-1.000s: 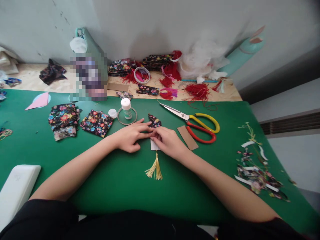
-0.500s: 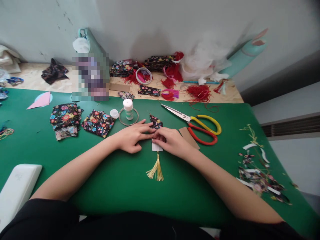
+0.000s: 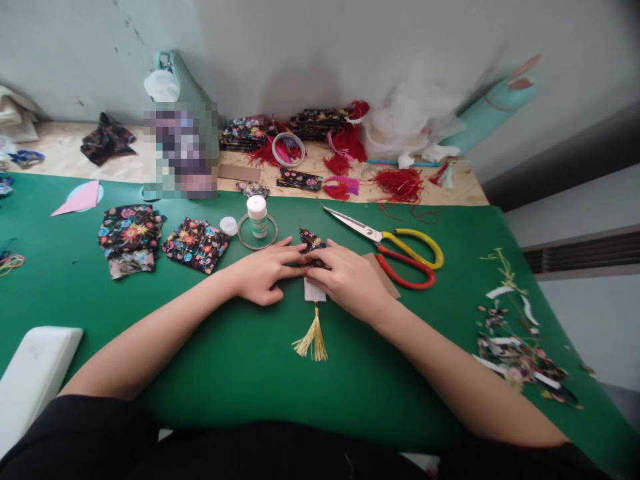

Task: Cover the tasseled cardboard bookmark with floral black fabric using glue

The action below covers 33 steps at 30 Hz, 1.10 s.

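A black floral fabric piece point(image 3: 311, 238) lies on the green mat, with a white card point(image 3: 315, 291) showing at its near end. From the card a yellow tassel point(image 3: 313, 339) spreads towards me. My left hand point(image 3: 265, 272) rests flat from the left, its fingers stretched out and their tips on the fabric's edge. From the right, my right hand point(image 3: 347, 279) lies over the fabric and the card's upper edge, fingers extended and pressed down. Both hands' fingertips meet and hide the middle of the piece.
Scissors point(image 3: 395, 248) with yellow and red handles lie right of my hands, beside brown cardboard point(image 3: 385, 277). A white glue bottle point(image 3: 257, 217) stands inside a ring near its cap point(image 3: 229, 226). Floral fabric pieces point(image 3: 197, 245) lie left; scraps point(image 3: 520, 360) lie right. Red tassels point(image 3: 399, 185) lie behind.
My right hand has gone from a pinch at the fabric's edge to stretched fingers laid over it, slightly further up. My left hand has barely moved.
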Each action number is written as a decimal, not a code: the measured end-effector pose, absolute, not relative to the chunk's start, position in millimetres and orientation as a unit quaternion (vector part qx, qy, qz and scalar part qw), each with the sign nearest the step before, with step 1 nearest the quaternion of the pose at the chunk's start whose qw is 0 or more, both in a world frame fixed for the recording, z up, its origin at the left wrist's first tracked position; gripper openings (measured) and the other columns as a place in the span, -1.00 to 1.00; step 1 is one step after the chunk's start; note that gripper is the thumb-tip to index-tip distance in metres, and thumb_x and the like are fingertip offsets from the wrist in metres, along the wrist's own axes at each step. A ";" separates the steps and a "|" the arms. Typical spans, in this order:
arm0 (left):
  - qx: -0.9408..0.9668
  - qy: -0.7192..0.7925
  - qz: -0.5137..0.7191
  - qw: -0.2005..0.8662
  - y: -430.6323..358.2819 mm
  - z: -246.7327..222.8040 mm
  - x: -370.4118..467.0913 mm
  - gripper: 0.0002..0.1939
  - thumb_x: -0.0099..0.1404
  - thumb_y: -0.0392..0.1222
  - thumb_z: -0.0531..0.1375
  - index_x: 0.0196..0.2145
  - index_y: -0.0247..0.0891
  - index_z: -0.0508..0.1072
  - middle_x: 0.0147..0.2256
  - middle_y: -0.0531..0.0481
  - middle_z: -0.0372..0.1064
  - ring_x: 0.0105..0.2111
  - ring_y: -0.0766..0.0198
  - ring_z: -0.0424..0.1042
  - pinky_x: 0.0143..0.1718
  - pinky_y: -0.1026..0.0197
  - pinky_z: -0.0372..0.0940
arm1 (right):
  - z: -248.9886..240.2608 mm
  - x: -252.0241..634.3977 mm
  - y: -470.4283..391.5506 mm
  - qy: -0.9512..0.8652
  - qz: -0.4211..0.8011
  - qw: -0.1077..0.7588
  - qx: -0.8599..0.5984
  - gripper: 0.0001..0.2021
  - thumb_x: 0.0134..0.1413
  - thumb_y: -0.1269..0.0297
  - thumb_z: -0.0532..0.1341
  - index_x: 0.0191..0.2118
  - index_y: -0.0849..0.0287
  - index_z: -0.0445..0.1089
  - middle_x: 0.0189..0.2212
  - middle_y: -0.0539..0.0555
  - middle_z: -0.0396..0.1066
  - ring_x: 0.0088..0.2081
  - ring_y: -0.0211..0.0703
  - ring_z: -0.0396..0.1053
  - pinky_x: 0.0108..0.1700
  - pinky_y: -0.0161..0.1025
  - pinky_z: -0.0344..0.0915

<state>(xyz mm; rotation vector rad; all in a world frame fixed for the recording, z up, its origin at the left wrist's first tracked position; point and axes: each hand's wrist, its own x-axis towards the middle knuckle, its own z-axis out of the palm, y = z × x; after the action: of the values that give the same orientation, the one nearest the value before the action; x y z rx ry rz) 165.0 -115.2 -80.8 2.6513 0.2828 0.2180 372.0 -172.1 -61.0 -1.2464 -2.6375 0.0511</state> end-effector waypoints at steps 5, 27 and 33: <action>0.963 0.106 0.079 0.235 -115.1 -80.9 164.9 -0.31 -0.05 -0.31 0.07 0.12 -0.35 0.28 0.10 -0.26 0.21 0.24 -0.07 -0.03 0.24 -0.20 -0.18 | -64.1 375.5 -170.3 -0.878 0.131 0.119 -0.445 -0.86 0.12 0.34 0.17 -0.29 0.13 0.50 -0.13 0.12 0.42 -0.18 -0.13 0.41 -0.20 -0.21 0.40; 0.967 0.105 0.073 0.220 -115.7 -80.8 165.2 -0.32 -0.07 -0.30 0.07 0.09 -0.41 0.29 0.11 -0.30 0.18 0.23 -0.10 -0.02 0.23 -0.20 -0.16 | -82.1 369.0 -187.1 -0.881 0.017 0.195 -0.431 -0.79 0.19 0.40 0.06 -0.30 0.24 0.45 -0.14 0.22 0.45 -0.20 -0.09 0.46 -0.16 -0.21 0.44; 0.968 0.103 0.078 0.217 -115.9 -81.0 165.5 -0.32 -0.08 -0.31 0.06 0.09 -0.41 0.29 0.09 -0.30 0.21 0.23 -0.10 -0.01 0.22 -0.21 -0.14 | -87.5 367.7 -191.3 -0.873 -0.004 0.217 -0.437 -0.77 0.20 0.40 0.05 -0.29 0.26 0.46 -0.12 0.23 0.46 -0.17 -0.10 0.48 -0.12 -0.23 0.44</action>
<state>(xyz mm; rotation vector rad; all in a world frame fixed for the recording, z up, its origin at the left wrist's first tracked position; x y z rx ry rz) 165.5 -115.9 -81.0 2.6797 0.2840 0.2151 367.7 -191.3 -87.5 -1.2101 -2.4193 -0.0108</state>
